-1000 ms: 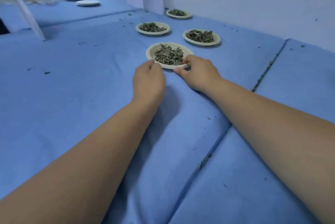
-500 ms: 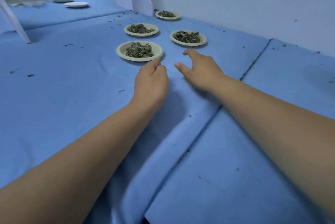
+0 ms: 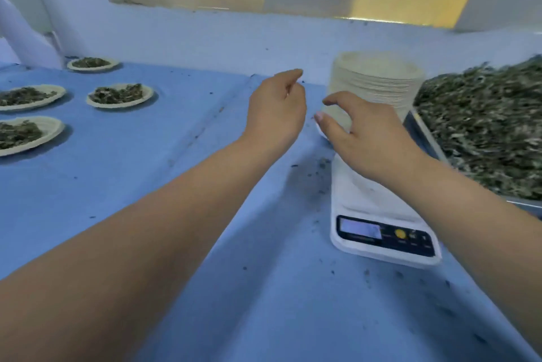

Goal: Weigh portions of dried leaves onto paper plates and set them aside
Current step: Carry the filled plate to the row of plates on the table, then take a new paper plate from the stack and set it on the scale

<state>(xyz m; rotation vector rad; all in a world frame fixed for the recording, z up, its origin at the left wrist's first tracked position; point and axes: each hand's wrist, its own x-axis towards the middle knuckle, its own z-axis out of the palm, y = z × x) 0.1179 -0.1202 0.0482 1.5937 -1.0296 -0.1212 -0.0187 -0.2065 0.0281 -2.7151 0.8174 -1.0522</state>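
Both hands were loosely curled and held nothing; the left hand (image 3: 275,106) hovered just left of the scale (image 3: 381,232), the right hand (image 3: 366,138) above its white platform; right of the scale lay heaped dried leaves (image 3: 484,127); behind the scale stood a stack of paper plates (image 3: 378,80); well left of the scale, four filled plates (image 3: 120,105) sat on the blue bench (image 3: 146,185).
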